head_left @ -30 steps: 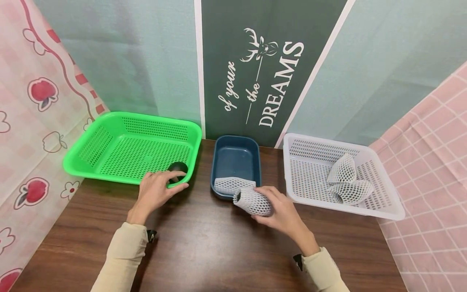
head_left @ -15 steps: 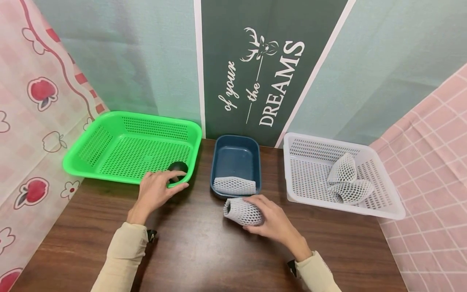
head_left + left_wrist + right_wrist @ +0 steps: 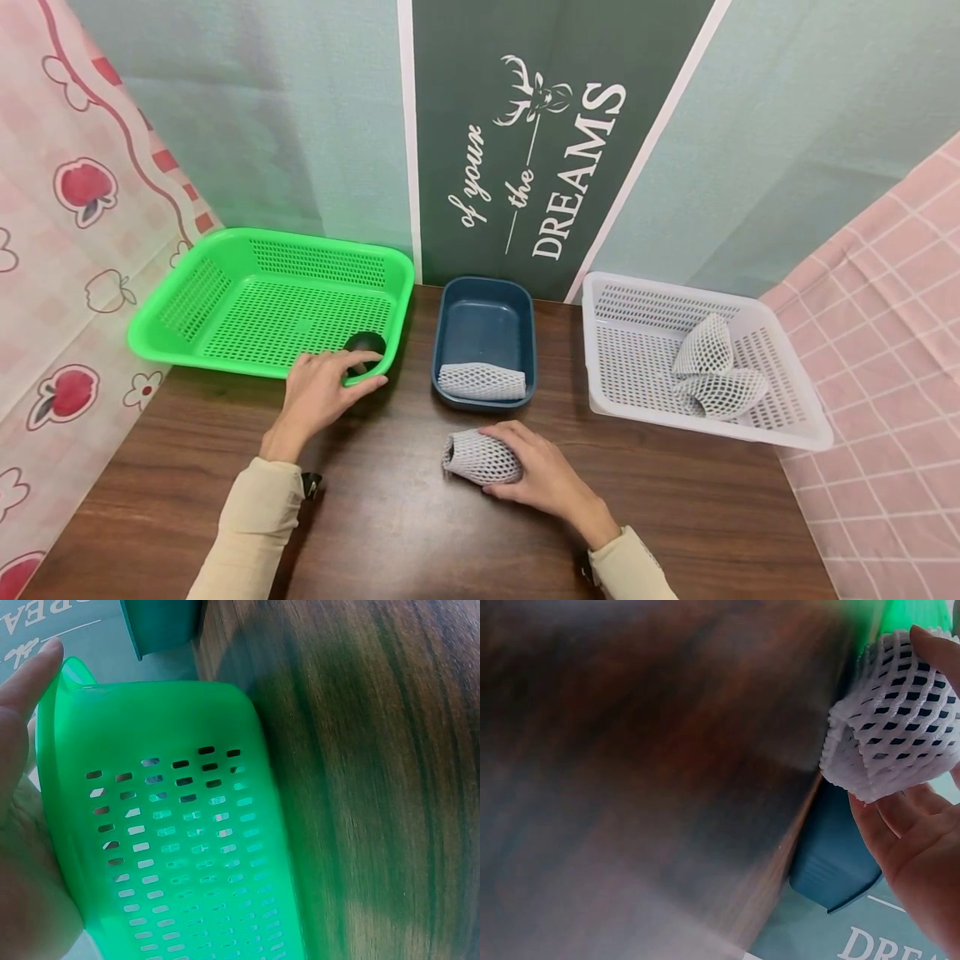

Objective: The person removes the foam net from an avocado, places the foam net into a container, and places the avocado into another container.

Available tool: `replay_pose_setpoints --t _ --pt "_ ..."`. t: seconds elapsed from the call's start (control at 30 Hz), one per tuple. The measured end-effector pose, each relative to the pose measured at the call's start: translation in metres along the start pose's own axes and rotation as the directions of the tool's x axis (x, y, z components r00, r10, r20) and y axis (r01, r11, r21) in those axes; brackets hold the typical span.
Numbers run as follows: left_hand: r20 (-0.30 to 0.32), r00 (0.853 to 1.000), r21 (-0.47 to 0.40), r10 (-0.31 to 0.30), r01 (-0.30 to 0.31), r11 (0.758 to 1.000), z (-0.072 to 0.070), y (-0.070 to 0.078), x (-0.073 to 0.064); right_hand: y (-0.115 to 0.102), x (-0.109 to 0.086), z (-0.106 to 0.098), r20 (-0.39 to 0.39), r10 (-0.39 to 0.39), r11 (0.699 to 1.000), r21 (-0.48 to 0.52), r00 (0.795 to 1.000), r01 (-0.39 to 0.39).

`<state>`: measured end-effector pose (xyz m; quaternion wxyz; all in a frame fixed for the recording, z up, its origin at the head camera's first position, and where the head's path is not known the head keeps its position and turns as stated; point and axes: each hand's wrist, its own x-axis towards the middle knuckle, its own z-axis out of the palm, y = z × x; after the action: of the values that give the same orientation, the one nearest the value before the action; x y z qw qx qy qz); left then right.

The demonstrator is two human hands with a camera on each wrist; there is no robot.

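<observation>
My left hand (image 3: 321,398) straddles the near right corner of the green basket (image 3: 217,360), thumb outside the rim and fingers inside. A round black object (image 3: 365,342) lies in that corner, partly hidden by the fingers. My right hand (image 3: 543,475) grips a white foam fruit net (image 3: 483,457) over the table, its open end pointing left. In the right wrist view, thumb and fingers curl around this foam net (image 3: 907,712), and dark patches show through its mesh. Another foam net (image 3: 482,382) lies across the near end of the blue tray (image 3: 483,333).
A white basket (image 3: 622,404) at the right holds two foam nets (image 3: 705,346), one partly over the other. Behind the containers hangs a printed cloth (image 3: 495,167). The brown wooden table (image 3: 390,517) extends toward the person.
My right hand has drawn the foam net away from the blue tray's near edge, toward the person and to the left. My left hand has stayed at the green basket.
</observation>
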<state>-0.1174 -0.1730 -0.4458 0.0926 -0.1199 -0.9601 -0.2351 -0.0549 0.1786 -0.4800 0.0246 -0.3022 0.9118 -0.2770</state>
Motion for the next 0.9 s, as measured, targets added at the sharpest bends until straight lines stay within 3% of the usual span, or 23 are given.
replay_pose_setpoints --t 0.4,0.7,0.8,0.9 --pt "-0.019 1.0 0.01 0.014 -0.014 1.0 0.0 0.001 -0.001 0.002 -0.002 0.001 -0.002 -0.011 0.999 0.052 1.0 0.011" --pt "-0.037 0.999 -0.076 0.015 -0.017 0.997 -0.003 0.001 -0.002 0.003 -0.005 0.0 -0.016 0.051 0.994 0.099 0.999 -0.049" --pt "-0.088 0.995 -0.151 0.052 -0.065 0.986 -0.004 0.005 -0.002 0.004 -0.005 -0.002 0.0 0.069 0.989 0.128 0.998 -0.068" --pt "-0.189 0.973 -0.22 0.132 -0.173 0.96 -0.004 0.012 -0.001 0.006 -0.005 -0.004 0.01 0.061 0.989 0.137 0.998 -0.061"
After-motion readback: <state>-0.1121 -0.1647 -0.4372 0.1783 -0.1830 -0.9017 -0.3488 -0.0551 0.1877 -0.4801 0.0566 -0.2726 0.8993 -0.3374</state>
